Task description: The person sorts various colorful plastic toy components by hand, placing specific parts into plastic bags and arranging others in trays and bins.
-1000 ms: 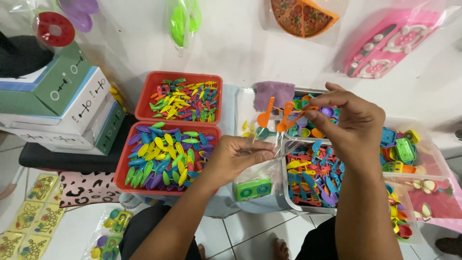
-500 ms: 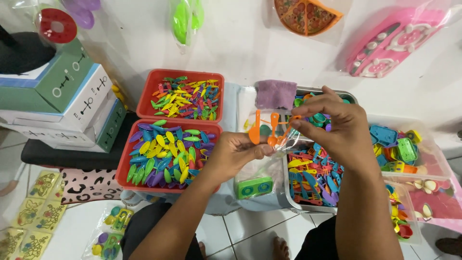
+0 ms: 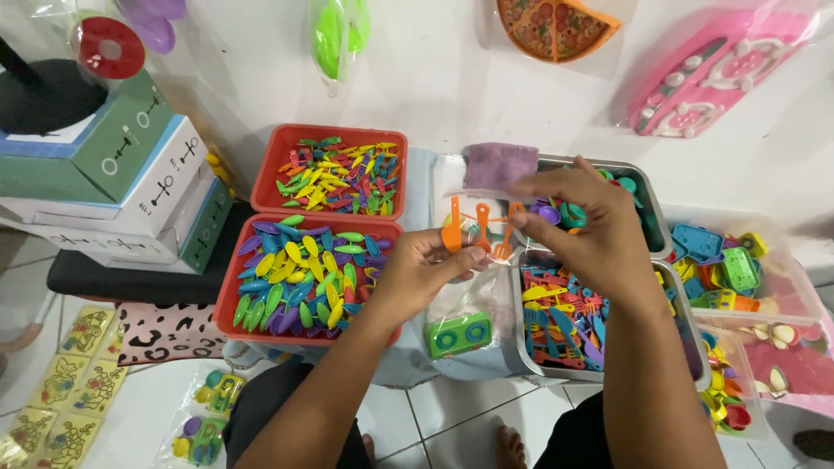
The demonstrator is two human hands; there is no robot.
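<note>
A thin, clear plastic bag [image 3: 469,287] is held at its mouth by the left hand [image 3: 426,265], fingers pinched on the film. Small orange plastic utensils [image 3: 476,227], flat-bladed and forked, are gripped by the right hand [image 3: 584,227] above it. A near red tray [image 3: 228,300] of glossy leaf-shaped pieces lies left.

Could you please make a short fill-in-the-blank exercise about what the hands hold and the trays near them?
1. The left hand holds small toy utensils coloured ___.
2. The two trays left of the hands are coloured ___.
3. The toy block below the hands is coloured ___.

Missing words: orange; red; green.
</note>
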